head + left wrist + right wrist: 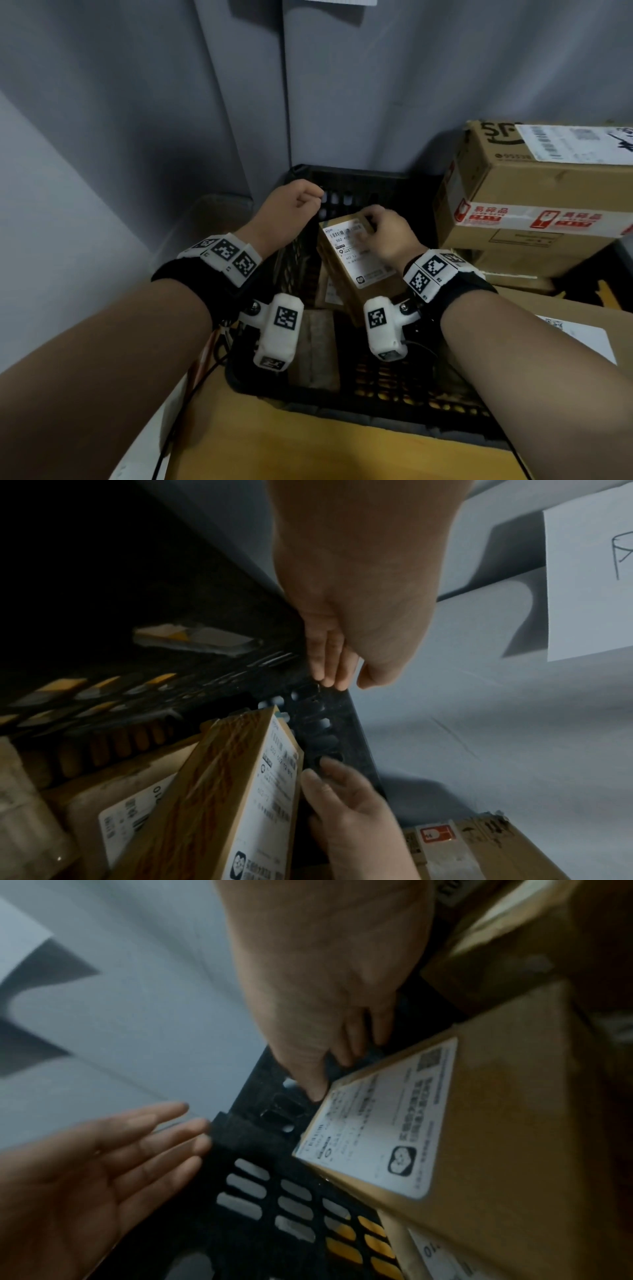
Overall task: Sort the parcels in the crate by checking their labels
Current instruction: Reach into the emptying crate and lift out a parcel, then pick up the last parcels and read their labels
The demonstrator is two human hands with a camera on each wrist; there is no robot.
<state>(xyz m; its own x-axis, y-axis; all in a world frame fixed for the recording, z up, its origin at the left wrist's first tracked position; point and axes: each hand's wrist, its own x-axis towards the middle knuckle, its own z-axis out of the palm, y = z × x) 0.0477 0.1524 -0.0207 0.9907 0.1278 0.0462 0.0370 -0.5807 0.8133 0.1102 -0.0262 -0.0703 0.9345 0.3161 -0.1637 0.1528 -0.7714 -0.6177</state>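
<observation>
A black slotted crate point(376, 409) stands against the wall. In it a brown cardboard parcel point(356, 263) is tilted up on end, its white printed label point(359, 253) facing me. My right hand point(383, 229) grips the parcel's far top edge, with the fingers curled over it point(342, 1053) and the thumb at the label's corner. My left hand point(294, 209) hovers by the crate's far left corner and holds nothing. Its fingers point(332, 674) are straight, near the rim. A second labelled parcel point(130, 823) lies lower in the crate, partly hidden.
Large cardboard boxes point(534, 192) with red tape are stacked right of the crate. Another cardboard box point(308, 452) sits in front of it. A grey bin point(212, 219) is at the left, grey wall panels behind. A white sheet point(589, 582) hangs on the wall.
</observation>
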